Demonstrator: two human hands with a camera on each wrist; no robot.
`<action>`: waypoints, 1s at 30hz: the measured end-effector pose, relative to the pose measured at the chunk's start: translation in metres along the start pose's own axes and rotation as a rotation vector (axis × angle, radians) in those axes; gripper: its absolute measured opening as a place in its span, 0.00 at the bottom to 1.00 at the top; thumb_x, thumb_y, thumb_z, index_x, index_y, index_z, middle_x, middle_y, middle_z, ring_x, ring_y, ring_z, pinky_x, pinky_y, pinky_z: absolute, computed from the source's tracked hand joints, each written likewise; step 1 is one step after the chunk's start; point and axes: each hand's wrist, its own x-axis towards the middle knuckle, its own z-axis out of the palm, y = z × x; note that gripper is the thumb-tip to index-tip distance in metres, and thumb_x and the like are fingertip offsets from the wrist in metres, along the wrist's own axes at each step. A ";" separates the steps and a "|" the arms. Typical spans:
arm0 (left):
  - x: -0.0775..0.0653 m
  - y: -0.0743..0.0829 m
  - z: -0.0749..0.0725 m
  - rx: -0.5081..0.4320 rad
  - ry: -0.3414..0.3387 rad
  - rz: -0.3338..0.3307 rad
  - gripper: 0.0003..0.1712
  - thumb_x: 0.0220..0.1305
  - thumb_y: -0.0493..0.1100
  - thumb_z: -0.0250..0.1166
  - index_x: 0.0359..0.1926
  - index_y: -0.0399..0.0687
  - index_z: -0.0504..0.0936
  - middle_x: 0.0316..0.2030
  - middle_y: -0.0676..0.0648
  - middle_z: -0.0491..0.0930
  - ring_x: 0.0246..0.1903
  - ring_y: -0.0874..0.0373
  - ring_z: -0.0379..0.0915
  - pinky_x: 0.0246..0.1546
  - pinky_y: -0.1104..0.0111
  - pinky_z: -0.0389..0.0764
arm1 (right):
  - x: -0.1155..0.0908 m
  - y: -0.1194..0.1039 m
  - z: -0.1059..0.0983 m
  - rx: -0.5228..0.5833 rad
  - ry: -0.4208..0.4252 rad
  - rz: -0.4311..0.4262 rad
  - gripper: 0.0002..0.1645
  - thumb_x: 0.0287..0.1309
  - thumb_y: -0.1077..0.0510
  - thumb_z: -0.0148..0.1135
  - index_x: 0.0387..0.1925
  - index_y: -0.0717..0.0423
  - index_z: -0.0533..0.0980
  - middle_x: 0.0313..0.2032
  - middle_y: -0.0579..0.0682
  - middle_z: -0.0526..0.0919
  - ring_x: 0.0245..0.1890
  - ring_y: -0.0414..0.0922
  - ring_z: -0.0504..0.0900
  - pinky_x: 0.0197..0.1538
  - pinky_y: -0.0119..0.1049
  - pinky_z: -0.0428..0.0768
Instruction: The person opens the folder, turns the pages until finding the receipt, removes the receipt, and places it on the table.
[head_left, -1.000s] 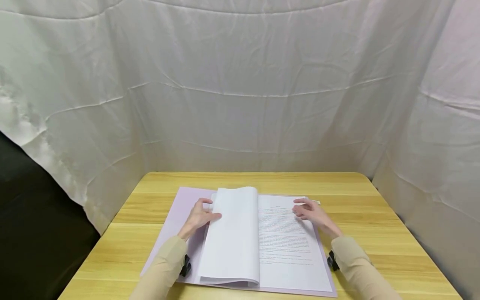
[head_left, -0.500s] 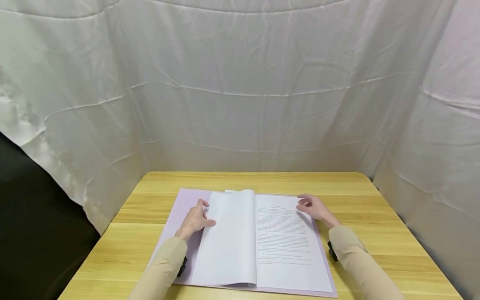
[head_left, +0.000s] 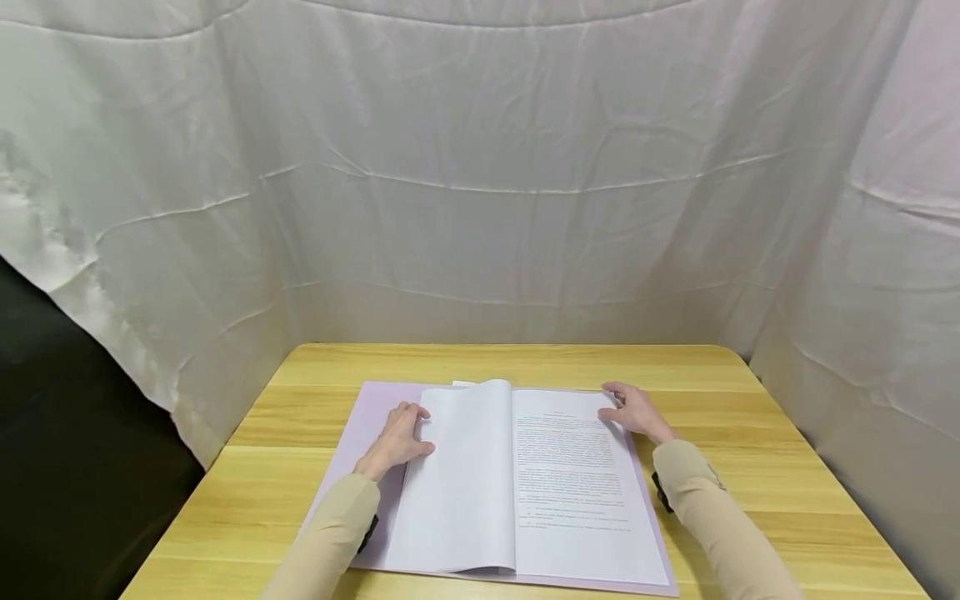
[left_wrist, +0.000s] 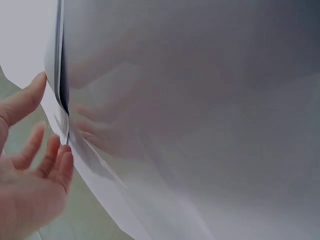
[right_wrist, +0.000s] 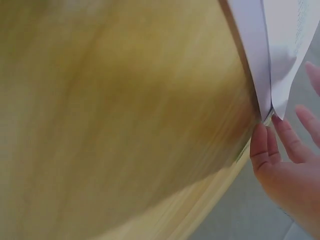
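A lilac folder [head_left: 369, 408] lies spread on the table, with glossy sheets inside. Blank white pages [head_left: 457, 492] are turned to its left half, bulging near the fold; a printed page [head_left: 566, 554] faces up on the right. My left hand [head_left: 395, 443] touches the turned pages' left edge, thumb and fingers apart. In the left wrist view, fingertips of the left hand [left_wrist: 37, 195] meet several stacked sheet edges. At the printed page's top right corner is my right hand [head_left: 632, 413]. The right wrist view has fingers [right_wrist: 286, 137] touching that corner, the thumb apart.
The yellow wooden table [head_left: 750, 467] extends around the folder. A small white tab [head_left: 462, 383] sticks out behind the turned pages. Pale grey curtains [head_left: 510, 208] hang behind and at both sides, with a black cloth [head_left: 67, 442] at the left.
The turned pages have settled flatter and further left. My left hand first moved left with them, then slightly back right. My right hand has shifted outward and up to the page corner.
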 end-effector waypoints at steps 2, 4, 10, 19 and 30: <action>0.001 0.000 0.002 -0.018 -0.040 0.046 0.28 0.55 0.32 0.72 0.57 0.33 0.74 0.59 0.32 0.72 0.65 0.34 0.65 0.68 0.43 0.68 | 0.001 0.000 0.000 -0.006 0.015 0.010 0.36 0.57 0.62 0.66 0.65 0.74 0.68 0.63 0.77 0.71 0.63 0.73 0.71 0.67 0.65 0.70; 0.001 0.000 0.004 -0.033 -0.083 0.099 0.27 0.57 0.28 0.68 0.58 0.32 0.74 0.64 0.30 0.70 0.68 0.32 0.63 0.71 0.41 0.64 | 0.001 -0.001 0.001 -0.011 0.026 0.024 0.36 0.58 0.62 0.66 0.65 0.74 0.68 0.63 0.77 0.71 0.63 0.73 0.70 0.67 0.65 0.70; 0.000 0.000 0.004 -0.017 -0.194 0.203 0.29 0.60 0.23 0.57 0.64 0.26 0.70 0.72 0.28 0.62 0.73 0.30 0.56 0.75 0.41 0.56 | 0.002 -0.003 0.001 -0.009 0.074 0.021 0.32 0.59 0.64 0.64 0.63 0.75 0.70 0.62 0.76 0.72 0.63 0.72 0.71 0.65 0.64 0.72; 0.002 0.002 0.003 -0.034 -0.284 0.147 0.31 0.67 0.36 0.61 0.69 0.29 0.66 0.75 0.30 0.58 0.75 0.32 0.51 0.76 0.41 0.54 | 0.003 -0.005 -0.002 0.021 0.115 0.085 0.30 0.59 0.64 0.63 0.62 0.71 0.72 0.55 0.70 0.76 0.52 0.62 0.75 0.48 0.48 0.81; 0.001 0.001 0.003 -0.035 -0.380 0.110 0.59 0.52 0.50 0.79 0.76 0.33 0.55 0.79 0.33 0.47 0.78 0.34 0.44 0.77 0.41 0.54 | 0.006 -0.007 -0.003 0.030 0.148 0.101 0.21 0.59 0.65 0.65 0.54 0.66 0.75 0.41 0.62 0.78 0.40 0.52 0.75 0.39 0.37 0.73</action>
